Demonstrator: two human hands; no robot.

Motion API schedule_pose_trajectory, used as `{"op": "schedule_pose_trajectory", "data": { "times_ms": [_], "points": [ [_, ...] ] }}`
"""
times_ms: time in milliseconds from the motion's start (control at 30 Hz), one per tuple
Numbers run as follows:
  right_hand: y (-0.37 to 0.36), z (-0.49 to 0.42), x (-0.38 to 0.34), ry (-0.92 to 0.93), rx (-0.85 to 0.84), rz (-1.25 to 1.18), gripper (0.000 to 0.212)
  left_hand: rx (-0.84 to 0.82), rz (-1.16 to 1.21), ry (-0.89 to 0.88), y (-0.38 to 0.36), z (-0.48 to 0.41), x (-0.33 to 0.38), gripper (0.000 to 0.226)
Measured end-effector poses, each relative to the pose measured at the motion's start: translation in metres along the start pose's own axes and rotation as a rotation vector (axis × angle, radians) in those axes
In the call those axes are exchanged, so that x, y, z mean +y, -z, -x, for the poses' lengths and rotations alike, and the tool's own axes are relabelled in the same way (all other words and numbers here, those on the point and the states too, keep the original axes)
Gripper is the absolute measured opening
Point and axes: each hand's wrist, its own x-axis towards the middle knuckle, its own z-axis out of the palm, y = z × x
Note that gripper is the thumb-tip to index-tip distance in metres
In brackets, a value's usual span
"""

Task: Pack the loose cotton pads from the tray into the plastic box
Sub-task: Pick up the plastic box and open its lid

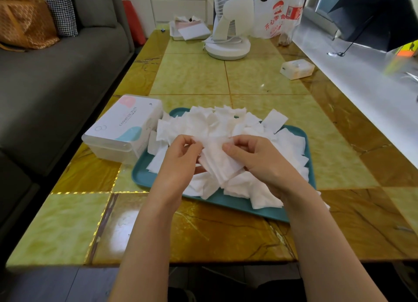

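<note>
1. While both hands meet over the middle of the teal tray (144, 177), the left hand (181, 157) has its fingers curled, with thumb and fingertips pinching the left edge of a small stack of cotton pads (219, 161).
2. The right hand (260, 159) curls round the same stack from the other side, with its thumb laid across the top sheet.
3. The stack is tilted and held just above the loose cotton pads (214, 123). These lie heaped across most of the tray, and some hang over its rim.
4. The plastic box (123, 129) stands on the surface (192, 75) at the tray's far left corner. Its printed lid is on, and a few loose pads lean against its side.
5. The stack hides the fingers beneath it, and the number of pads in it cannot be counted.
6. The right forearm covers part of the tray's near right rim.
7. The box wall is cloudy, so what it contains is hard to make out.
8. A white fan (228, 30), a plastic bag (276, 14) and a small packet (297, 69) sit farther back on the surface, well apart from the tray.
</note>
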Motion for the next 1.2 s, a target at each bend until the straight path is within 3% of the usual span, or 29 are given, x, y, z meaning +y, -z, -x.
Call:
{"op": "schedule_pose_trajectory", "data": {
  "times_ms": [167,267,367,500,700,833,900,1000,1200],
  "points": [
    [0.003,-0.002,0.002,-0.017,0.024,0.004,0.017,-0.070,0.186,0.022,-0.002,0.003,0.003,0.014],
    [0.006,-0.001,-0.001,-0.056,-0.022,-0.033,0.016,-0.148,0.159,0.011,-0.003,0.005,0.003,0.024],
    [0.006,-0.001,-0.002,-0.086,-0.079,-0.062,0.016,-0.177,0.118,0.005,-0.005,0.004,0.003,0.020],
    [0.005,-0.002,-0.002,-0.121,-0.102,-0.149,0.019,-0.181,0.251,0.102,-0.007,0.000,0.003,0.045],
    [0.007,-0.002,-0.008,-0.180,-0.122,-0.276,0.024,-0.182,0.043,0.033,-0.007,0.000,-0.002,0.016],
    [0.009,-0.002,-0.004,-0.184,-0.063,-0.192,0.019,-0.049,0.036,-0.019,-0.008,0.000,-0.004,0.012],
    [0.012,-0.005,-0.002,-0.186,0.069,-0.194,0.018,0.063,0.049,-0.028,-0.006,-0.001,-0.004,0.013],
    [0.019,-0.008,-0.002,-0.171,0.255,-0.386,0.017,0.167,0.044,-0.053,-0.003,-0.001,-0.005,0.011],
    [0.017,-0.002,-0.010,-0.219,0.083,-0.699,0.022,0.186,0.061,-0.034,-0.009,-0.003,-0.005,0.005]
  ]
}}
